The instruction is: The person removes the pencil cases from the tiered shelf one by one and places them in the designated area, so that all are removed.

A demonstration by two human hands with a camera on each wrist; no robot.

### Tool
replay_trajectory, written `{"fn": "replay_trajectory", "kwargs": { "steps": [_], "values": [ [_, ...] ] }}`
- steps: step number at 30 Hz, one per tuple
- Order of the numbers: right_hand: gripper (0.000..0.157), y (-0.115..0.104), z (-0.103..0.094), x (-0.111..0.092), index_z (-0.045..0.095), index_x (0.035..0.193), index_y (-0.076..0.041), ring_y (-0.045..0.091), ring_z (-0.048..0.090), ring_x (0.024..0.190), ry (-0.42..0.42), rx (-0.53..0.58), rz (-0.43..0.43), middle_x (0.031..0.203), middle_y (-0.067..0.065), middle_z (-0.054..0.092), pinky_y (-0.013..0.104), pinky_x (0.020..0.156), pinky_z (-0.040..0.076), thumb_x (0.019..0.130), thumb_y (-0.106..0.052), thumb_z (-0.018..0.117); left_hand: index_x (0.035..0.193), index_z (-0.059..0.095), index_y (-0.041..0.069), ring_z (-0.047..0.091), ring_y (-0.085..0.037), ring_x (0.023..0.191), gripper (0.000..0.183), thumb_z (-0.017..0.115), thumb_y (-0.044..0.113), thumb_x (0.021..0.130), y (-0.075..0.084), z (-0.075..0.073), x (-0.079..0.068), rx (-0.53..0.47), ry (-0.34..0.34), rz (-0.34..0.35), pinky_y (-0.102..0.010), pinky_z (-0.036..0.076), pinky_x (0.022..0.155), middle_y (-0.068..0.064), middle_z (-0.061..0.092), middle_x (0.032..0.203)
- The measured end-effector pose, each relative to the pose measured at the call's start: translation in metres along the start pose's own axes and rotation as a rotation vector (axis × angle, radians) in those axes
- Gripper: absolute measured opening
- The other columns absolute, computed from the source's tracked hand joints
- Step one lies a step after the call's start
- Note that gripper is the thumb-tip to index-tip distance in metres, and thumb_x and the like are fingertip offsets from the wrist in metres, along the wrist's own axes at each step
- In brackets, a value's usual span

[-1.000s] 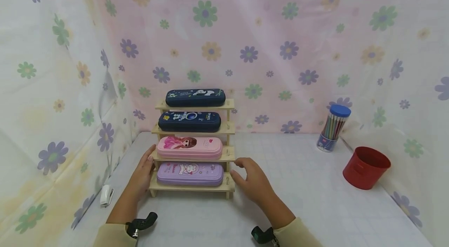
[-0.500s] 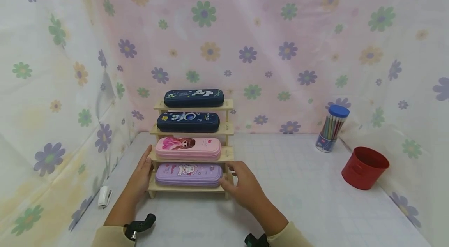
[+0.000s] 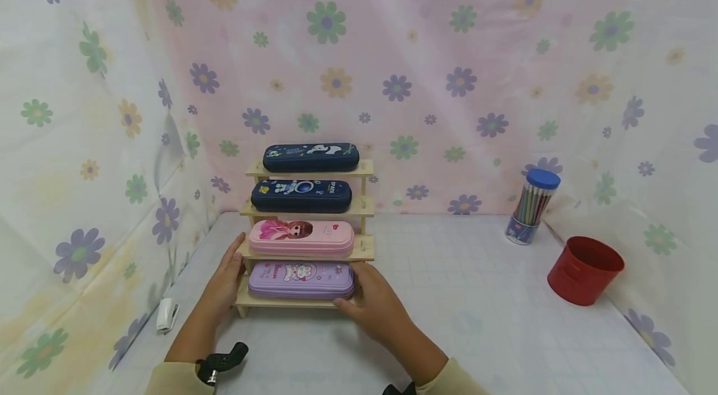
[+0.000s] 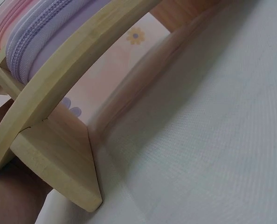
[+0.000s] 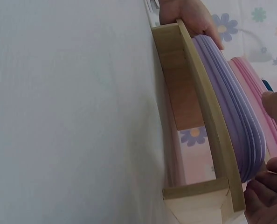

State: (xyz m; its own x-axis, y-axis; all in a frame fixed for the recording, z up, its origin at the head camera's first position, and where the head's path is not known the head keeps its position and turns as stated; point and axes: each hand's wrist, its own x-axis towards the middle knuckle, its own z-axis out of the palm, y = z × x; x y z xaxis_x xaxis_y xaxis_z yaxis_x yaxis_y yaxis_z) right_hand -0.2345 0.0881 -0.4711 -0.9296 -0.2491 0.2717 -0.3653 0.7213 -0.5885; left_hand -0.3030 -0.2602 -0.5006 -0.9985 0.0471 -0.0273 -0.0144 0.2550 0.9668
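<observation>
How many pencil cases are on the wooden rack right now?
4, one per tier: panda navy case on top, space navy case below, pink case third, purple case lowest. None seems hidden.

purple pencil case (image 3: 301,278), flat, lowest shelf

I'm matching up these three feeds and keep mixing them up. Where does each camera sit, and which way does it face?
Head: worn on the head, facing forward and down at the rack of pencil cases; both forearms, left hand and right hand show.
Left wrist: low beside the rack's left foot, looking along the table; part of the left hand shows.
Right wrist: low at the rack's right end, looking along the purple case; right fingers and the far left hand show.
Both wrist views share the purple case and bottom shelf.
</observation>
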Motion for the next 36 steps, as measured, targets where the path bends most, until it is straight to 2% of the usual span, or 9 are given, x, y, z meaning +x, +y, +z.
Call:
{"fn": "replay_trajectory", "kwargs": {
  "steps": [9,16,25,31,36],
  "values": [
    [0.084,-0.011,0.009,0.007,0.047,0.155,-0.009,0.028,0.05,0.144,-0.014,0.004,0.07,0.153,0.008,0.055,0.049,0.121,0.04,0.09,-0.048,0.081,0.166,0.005,0.049,0.007,-0.035,0.164,0.062,0.02,0.066,0.108,0.001,0.001,-0.001,-0.001,0.007,-0.01,-0.06,0.009,0.129,0.0,0.006,0.178],
    [0.08,-0.01,0.014,0.008,0.053,0.151,-0.005,0.03,0.051,0.14,0.045,0.038,0.049,0.146,0.012,0.056,0.049,0.119,0.043,0.087,-0.039,0.086,0.167,0.005,0.048,0.006,-0.034,0.164,0.061,0.02,0.063,0.11,0.002,0.002,-0.001,0.003,0.016,-0.013,-0.061,0.009,0.129,0.0,0.006,0.178],
    [0.083,-0.007,0.021,0.006,0.055,0.148,-0.008,0.019,0.054,0.13,0.025,0.022,0.08,0.139,0.007,0.052,0.046,0.115,0.047,0.083,-0.047,0.089,0.167,0.004,0.048,0.009,-0.038,0.163,0.058,0.019,0.058,0.111,0.004,0.0,-0.006,0.028,0.006,-0.033,-0.062,0.008,0.129,-0.004,0.007,0.178],
    [0.086,-0.01,0.02,0.008,0.051,0.152,-0.012,0.022,0.054,0.137,-0.007,0.001,0.095,0.148,0.005,0.056,0.047,0.117,0.045,0.084,-0.049,0.087,0.167,0.005,0.047,0.007,-0.036,0.163,0.06,0.019,0.061,0.11,0.005,-0.002,-0.004,0.053,0.021,-0.018,-0.062,0.007,0.129,-0.002,0.006,0.178],
    [0.086,-0.01,0.018,0.007,0.05,0.152,-0.013,0.024,0.054,0.14,-0.016,0.005,0.123,0.149,0.004,0.058,0.049,0.118,0.044,0.083,-0.048,0.088,0.166,0.005,0.049,0.005,-0.034,0.164,0.06,0.018,0.063,0.109,0.006,-0.001,-0.003,0.061,0.013,-0.033,-0.061,0.006,0.129,0.001,0.004,0.178]
  ]
}}
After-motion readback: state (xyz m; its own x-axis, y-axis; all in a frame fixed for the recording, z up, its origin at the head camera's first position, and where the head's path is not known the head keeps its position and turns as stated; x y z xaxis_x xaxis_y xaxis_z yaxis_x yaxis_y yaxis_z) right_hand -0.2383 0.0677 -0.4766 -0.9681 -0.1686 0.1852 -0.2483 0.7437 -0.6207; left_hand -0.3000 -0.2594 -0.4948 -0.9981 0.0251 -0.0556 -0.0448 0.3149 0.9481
